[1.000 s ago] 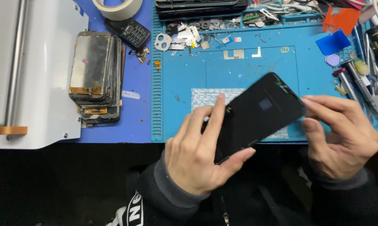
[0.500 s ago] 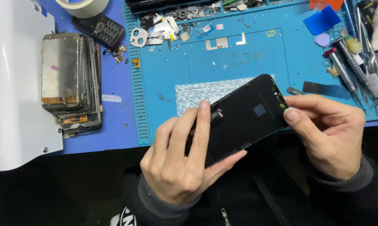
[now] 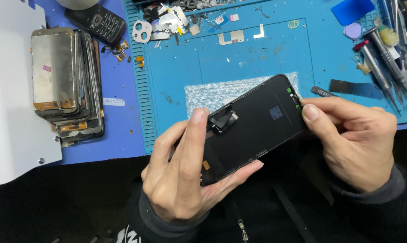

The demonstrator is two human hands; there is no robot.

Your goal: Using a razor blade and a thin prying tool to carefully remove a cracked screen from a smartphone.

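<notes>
- Phone display panel: a black screen assembly held back side up, tilted on a diagonal, its lower end toward the person and its upper end over the near edge of the blue repair mat. It is lifted clear of the mat and lies between the two hands.
- Left hand: wrapped around the lower end of the panel; the fingers pass beneath it and support it, while the thumb lies across the top, its tip beside a small flex connector on the panel's back. The grip is closed on the panel.
- Right hand: pinches the panel's upper right edge, the thumb tip pressed on top near two small green dots, the other fingers curled behind. This grip too is closed on the panel.
- Bubble-wrap sheet: lies flat on the mat, partly covered from view by the raised panel.
- Stack of old display panels: rests on the blue surface left of the mat, well apart from the hands.
- Keypad phone: lies above the stack, near the mat's upper left corner.
- Screwdrivers: grouped at the mat's right edge, beyond the right hand.
- White board: occupies the far left.
</notes>
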